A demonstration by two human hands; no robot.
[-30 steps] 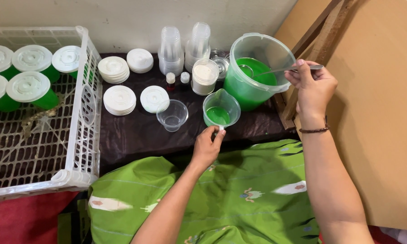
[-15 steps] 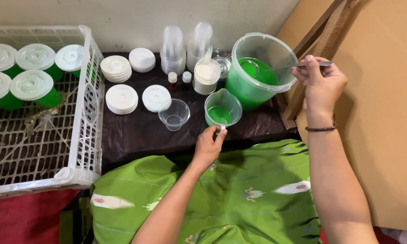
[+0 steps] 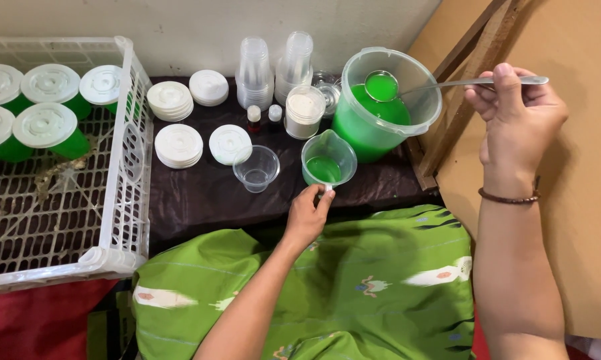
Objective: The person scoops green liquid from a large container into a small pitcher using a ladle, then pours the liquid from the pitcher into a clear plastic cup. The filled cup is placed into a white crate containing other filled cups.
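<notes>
My right hand (image 3: 514, 110) grips the handle of a metal ladle (image 3: 382, 85) whose bowl, full of green liquid, hangs over a clear bucket (image 3: 380, 100) of the same green liquid. My left hand (image 3: 307, 215) holds the handle of a small clear measuring jug (image 3: 327, 160) that stands on the dark tabletop, partly filled with green liquid. An empty clear cup (image 3: 256, 168) stands just left of the jug.
A white plastic crate (image 3: 124, 167) at left holds several lidded cups of green liquid (image 3: 47, 130). Stacks of white lids (image 3: 178, 145), stacked clear cups (image 3: 255, 73), two small bottles (image 3: 254, 119) and a white-filled jar (image 3: 303, 112) stand behind. A brown board (image 3: 580, 220) leans at right.
My right hand has lifted the ladle out of the bucket's liquid, its bowl now raised and full. My left hand stays on the jug's handle.
</notes>
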